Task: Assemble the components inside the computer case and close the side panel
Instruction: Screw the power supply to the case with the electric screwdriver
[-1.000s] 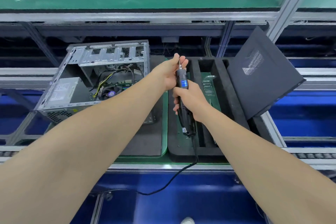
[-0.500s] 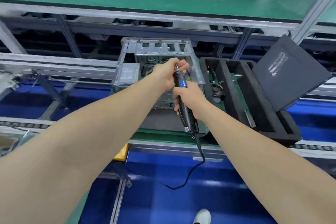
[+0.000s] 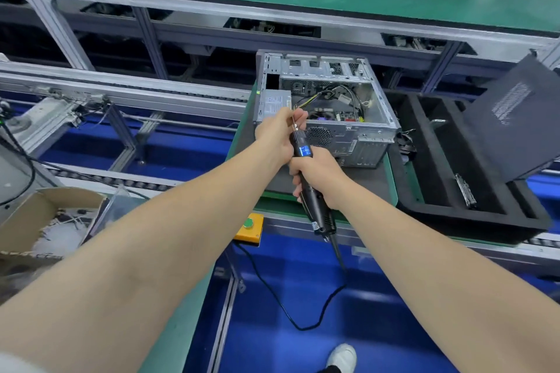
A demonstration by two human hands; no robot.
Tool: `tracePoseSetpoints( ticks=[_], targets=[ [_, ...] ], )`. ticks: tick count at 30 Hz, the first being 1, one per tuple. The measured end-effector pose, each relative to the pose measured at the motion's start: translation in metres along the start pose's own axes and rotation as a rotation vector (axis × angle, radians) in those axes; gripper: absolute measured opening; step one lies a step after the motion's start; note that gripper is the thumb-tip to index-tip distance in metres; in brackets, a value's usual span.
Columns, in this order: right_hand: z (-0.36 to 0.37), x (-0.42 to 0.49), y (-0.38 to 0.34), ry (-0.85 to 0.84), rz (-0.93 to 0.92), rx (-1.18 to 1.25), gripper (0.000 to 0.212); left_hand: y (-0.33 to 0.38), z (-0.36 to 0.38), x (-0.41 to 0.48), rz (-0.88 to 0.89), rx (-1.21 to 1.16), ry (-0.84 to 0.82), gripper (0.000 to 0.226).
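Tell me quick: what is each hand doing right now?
Left hand: closed, pinching the tip of the electric screwdriver.
Right hand: closed, gripping that screwdriver's body.

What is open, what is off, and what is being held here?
Case: open, lying on its side, open side up.
Panel: off the case, propped on the tray.
Screwdriver: held in both hands, bit pointing up.
Left hand: pinching the bit.
Right hand: gripping the screwdriver's body.
Box: open.
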State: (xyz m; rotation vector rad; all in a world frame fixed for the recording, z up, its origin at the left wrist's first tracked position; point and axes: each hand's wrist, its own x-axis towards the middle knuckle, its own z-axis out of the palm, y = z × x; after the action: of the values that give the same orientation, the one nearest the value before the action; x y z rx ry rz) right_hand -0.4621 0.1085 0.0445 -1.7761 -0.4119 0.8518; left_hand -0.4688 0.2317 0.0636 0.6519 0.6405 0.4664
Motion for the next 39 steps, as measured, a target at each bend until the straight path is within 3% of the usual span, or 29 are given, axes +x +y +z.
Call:
tracePoseSetpoints(
  ticks=[8, 10, 13, 19, 23, 34, 39],
  targets=[
    [0.014, 0.015, 0.032, -0.052, 0.153, 0.024, 0.022, -0.025, -0.032, 0.021, -0.184, 0.100, 0.023, 0.013],
    [0.017, 0.020, 0.043, -0.093, 0.216, 0.124, 0.026, -0.034, -0.042, 0.028, -0.256, 0.118, 0.029, 0.019],
    [0.020, 0.028, 0.061, -0.135, 0.283, 0.252, 0.035, -0.052, -0.056, 0.038, -0.348, 0.212, 0.072, 0.011],
    [0.021, 0.039, 0.096, -0.270, 0.299, 0.278, 0.069, -0.076, -0.080, 0.060, -0.312, 0.186, 0.233, 0.008],
    [0.023, 0.036, 0.110, -0.347, 0.313, 0.248, 0.089, -0.078, -0.081, 0.069, -0.275, 0.217, 0.237, 0.009],
    [0.034, 0.033, 0.116, -0.191, 0.291, 0.282, 0.082, -0.086, -0.084, 0.063, -0.209, 0.325, 0.221, 0.017],
    [0.034, 0.034, 0.115, -0.159, 0.303, 0.294, 0.086, -0.085, -0.081, 0.068, -0.031, 0.921, 0.334, 0.023]
  ],
)
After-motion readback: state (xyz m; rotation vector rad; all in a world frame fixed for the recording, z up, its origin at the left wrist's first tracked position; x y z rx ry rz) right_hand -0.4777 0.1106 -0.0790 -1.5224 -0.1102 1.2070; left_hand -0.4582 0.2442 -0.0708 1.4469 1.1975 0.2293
